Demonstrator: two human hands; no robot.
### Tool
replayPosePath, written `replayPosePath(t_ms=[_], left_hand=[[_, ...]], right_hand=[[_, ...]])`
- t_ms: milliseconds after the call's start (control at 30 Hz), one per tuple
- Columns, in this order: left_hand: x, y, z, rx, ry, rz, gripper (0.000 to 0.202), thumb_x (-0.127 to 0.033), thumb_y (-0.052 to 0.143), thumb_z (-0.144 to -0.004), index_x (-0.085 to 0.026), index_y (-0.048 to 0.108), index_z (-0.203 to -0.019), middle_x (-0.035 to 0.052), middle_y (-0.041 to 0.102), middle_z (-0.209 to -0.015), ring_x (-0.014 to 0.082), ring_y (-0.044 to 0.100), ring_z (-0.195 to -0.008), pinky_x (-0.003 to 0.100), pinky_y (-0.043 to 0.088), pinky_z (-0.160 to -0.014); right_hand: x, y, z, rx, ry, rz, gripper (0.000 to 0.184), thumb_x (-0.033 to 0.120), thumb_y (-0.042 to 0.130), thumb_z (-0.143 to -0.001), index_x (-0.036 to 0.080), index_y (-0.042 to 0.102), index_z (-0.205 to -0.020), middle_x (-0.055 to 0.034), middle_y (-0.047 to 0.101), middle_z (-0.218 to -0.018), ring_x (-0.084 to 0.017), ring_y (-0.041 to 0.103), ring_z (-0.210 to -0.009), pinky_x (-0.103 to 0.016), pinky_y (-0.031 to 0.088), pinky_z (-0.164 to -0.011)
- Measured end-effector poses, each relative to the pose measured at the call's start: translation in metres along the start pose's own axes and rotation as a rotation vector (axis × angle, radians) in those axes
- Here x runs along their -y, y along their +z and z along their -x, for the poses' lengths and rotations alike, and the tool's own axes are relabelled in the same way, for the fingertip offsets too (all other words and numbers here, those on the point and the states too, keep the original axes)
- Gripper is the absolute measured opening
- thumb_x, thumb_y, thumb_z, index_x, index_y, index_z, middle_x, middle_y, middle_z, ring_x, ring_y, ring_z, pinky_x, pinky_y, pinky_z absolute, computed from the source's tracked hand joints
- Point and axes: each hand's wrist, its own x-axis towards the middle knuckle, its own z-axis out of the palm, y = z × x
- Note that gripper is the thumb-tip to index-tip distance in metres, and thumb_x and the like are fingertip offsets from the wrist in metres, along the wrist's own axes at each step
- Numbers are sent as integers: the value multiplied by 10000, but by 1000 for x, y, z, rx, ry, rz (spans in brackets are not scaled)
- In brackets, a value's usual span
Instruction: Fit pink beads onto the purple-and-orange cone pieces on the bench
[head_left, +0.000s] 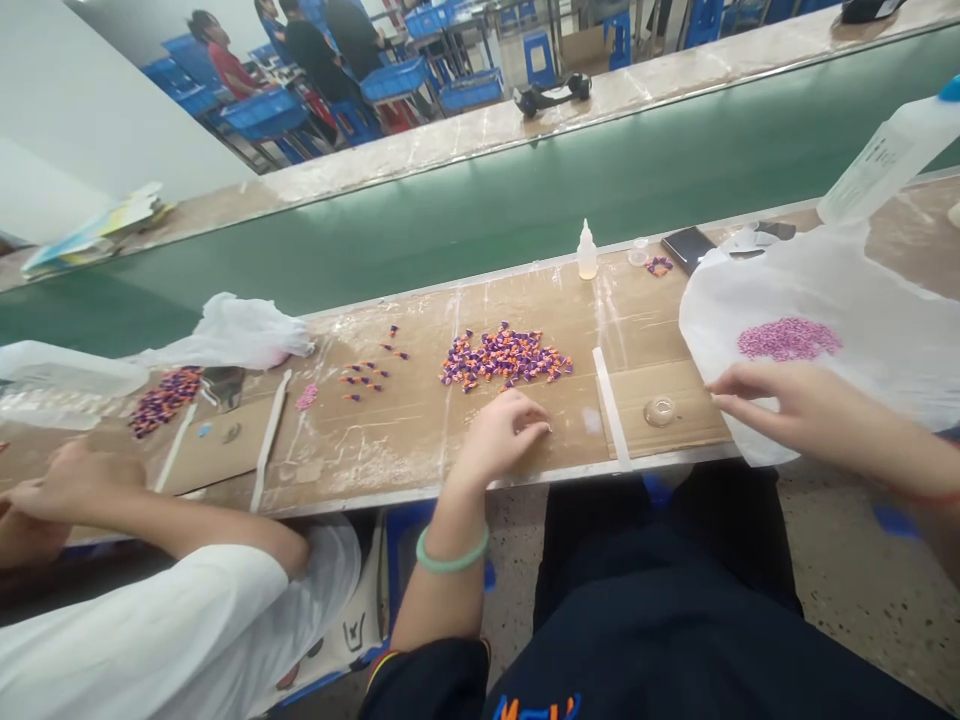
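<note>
Brown table [390, 435], bare toward its front edge left of the piled purple-and-orange pieces [506, 355]; below these, the left hand [496, 438], fingers curled; rightward, a clear disc [660, 411] on cardboard [701, 395], the right hand [787, 400], fingers nearly pinched, and pink beads [789, 339]. Neither grip can be told.

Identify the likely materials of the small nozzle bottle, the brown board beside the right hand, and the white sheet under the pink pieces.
Small nozzle bottle: probably plastic, given its milky, translucent body. Brown board: likely cardboard, judging by its flat, dull surface. White sheet: thin plastic film or paper; its creases and semi-matte look leave both open.
</note>
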Motion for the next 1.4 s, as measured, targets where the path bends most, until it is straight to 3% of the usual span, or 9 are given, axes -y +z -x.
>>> replayPosePath(t_ms=[167,233,333,533,700,867,1133,1300,1400], left_hand=[[32,-16,-28,-185,-156,-186,96,-222,614,-840,-183,698,-864,48,664,-856,202,616,-786,321,475,-761],[37,-16,-37,-156,-160,-216,19,-182,654,-788,-192,670,-789,48,658,-846,219,615,-824,326,464,-776],[39,-13,-44,-111,-153,-253,112,-154,654,-776,-204,601,-690,51,644,-820,237,607,-858,334,455,-799],[37,-10,-38,-163,-184,-287,183,-134,537,-847,-214,520,-684,86,641,-846,261,595,-921,358,440,-856],[42,-24,-27,-257,-242,-221,135,-202,484,-888,-213,538,-765,32,641,-754,206,595,-741,305,447,-736],[49,-39,-22,-370,-279,-181,130,-229,469,-879,-186,588,-846,71,694,-904,209,635,-864,305,470,-823],[38,-14,-21,-159,-263,-188,103,-278,686,-746,-206,614,-730,33,705,-785,208,639,-762,302,460,-712],[30,-8,-25,-129,-267,-219,72,-149,600,-770,-221,609,-773,41,724,-828,225,660,-841,320,455,-765],[29,-9,-27,-105,-285,-201,102,-151,568,-775,-220,618,-830,19,717,-779,200,666,-716,304,472,-712]], right_hand=[[-14,-11,7,-85,190,-24,191,355,568,-922,214,691,-882,-99,750,-956,-234,680,-847,-343,468,-705],[-15,-17,8,-127,286,-16,156,318,587,-904,205,695,-901,-104,751,-1027,-241,679,-914,-348,480,-762],[-17,-23,10,-168,420,16,136,289,597,-904,206,700,-935,-97,744,-1093,-247,667,-980,-356,474,-827],[-45,-25,7,-170,613,202,153,262,589,-917,179,687,-1001,-131,728,-1089,-228,631,-881,-357,434,-797],[-71,-18,-3,-78,566,289,232,287,573,-915,147,651,-1083,-172,696,-1094,-253,607,-922,-361,407,-723],[-76,-10,-8,-75,513,323,322,363,524,-942,119,623,-1128,-200,669,-1160,-280,591,-981,-362,404,-732],[-75,-11,-10,-66,590,282,290,349,569,-918,155,614,-1128,-159,679,-1134,-275,597,-991,-355,402,-751],[-83,-9,-7,-133,539,231,212,335,591,-895,146,651,-970,-168,701,-1043,-261,600,-909,-348,400,-719],[-95,-2,-7,-241,450,203,127,258,583,-865,157,653,-832,-151,709,-904,-240,588,-803,-348,390,-693]])
